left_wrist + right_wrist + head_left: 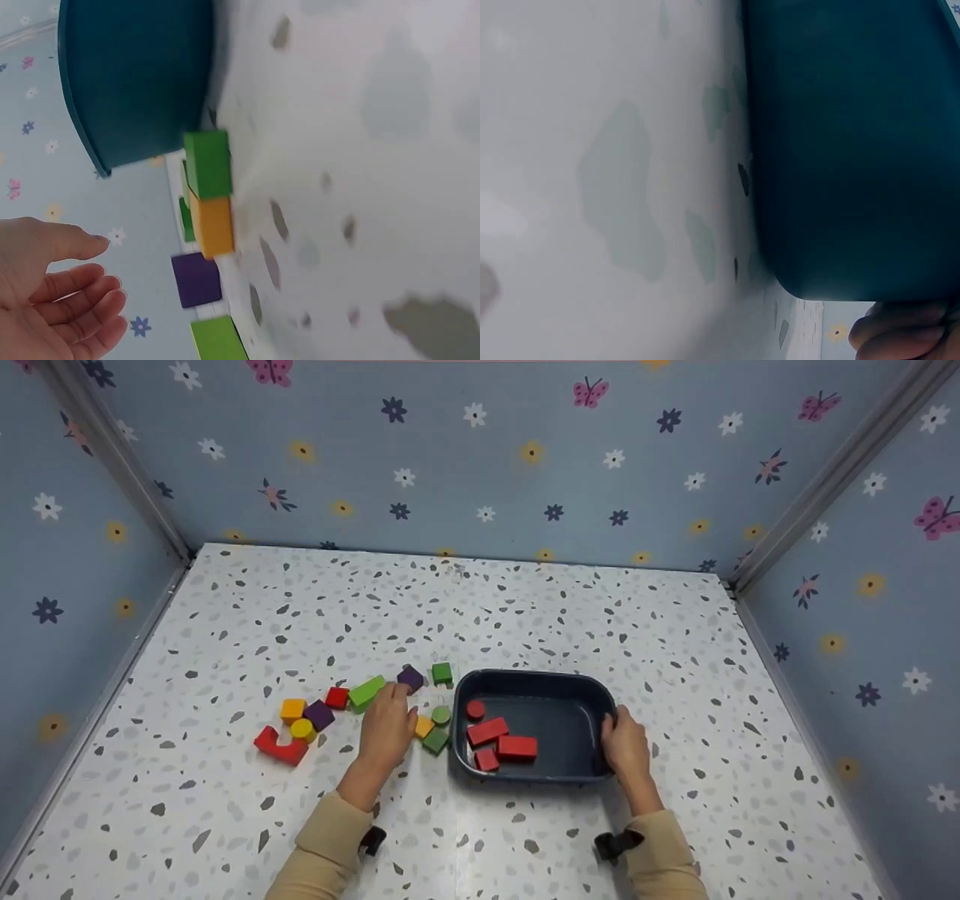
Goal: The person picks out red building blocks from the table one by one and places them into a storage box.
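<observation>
A dark blue rectangular bin (574,727) stands on the table with several red blocks (517,748) at its left end. My right hand (628,741) grips its right rim, with fingers against the outer wall, partly visible in the right wrist view. My left hand (388,720) hovers over the loose blocks left of the bin. In the left wrist view its fingers are loosely bent, the thumb is apart and nothing is held. Nearest to it lie a light green block (366,692), a purple cube (410,679) and a yellow block (424,727).
Beside the bin's left wall are green blocks (435,741) and a green cylinder (441,715). Farther left lie a red arch (280,746), a yellow cylinder (303,730), an orange cube (293,710), another purple cube (319,715) and a red cube (337,698). Patterned panels (480,457) enclose the speckled table.
</observation>
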The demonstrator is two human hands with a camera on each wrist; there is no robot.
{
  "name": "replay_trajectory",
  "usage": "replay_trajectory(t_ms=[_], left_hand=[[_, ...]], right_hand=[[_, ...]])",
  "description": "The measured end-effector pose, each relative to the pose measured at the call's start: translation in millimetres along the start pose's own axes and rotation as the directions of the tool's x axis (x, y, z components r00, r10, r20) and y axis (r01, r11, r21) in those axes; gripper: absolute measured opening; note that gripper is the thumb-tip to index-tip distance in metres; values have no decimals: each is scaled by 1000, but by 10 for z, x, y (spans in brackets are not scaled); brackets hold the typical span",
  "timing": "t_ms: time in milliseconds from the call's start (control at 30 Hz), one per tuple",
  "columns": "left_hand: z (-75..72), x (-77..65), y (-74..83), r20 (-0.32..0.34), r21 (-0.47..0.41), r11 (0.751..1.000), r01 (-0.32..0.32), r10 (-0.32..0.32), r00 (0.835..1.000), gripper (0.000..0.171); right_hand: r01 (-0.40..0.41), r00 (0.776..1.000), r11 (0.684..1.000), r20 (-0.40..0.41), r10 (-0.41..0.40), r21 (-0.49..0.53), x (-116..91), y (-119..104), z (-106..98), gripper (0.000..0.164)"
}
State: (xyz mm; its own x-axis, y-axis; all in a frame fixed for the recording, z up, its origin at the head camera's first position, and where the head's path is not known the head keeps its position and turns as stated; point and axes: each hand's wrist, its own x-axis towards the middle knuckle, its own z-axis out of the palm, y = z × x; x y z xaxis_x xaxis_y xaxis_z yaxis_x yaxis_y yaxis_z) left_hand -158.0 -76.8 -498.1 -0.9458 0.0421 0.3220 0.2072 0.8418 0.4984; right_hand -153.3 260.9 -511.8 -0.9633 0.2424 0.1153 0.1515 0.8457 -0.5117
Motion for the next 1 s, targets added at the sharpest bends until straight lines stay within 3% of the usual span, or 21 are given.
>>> replay_trajectory(t_ms=[367,533,667,1000], left_hand=[[-196,44,-302,111,90,994,56,-66,992,29],[-258,71,-393,119,130,990,62,-77,990,34],[-279,99,-463,129,152,987,56,-76,989,33],[-317,202,-628,240,224,971,85,-139,961,41]], right_hand=[[4,1000,1000,-14,-3,14,-7,12,25,14],[44,997,999,-57,-43,8,-12,28,34,17],[19,999,1000,-27,-19,4,-7,16,24,15],[-3,1000,1000,4,3,-15,2,-5,3,16]])
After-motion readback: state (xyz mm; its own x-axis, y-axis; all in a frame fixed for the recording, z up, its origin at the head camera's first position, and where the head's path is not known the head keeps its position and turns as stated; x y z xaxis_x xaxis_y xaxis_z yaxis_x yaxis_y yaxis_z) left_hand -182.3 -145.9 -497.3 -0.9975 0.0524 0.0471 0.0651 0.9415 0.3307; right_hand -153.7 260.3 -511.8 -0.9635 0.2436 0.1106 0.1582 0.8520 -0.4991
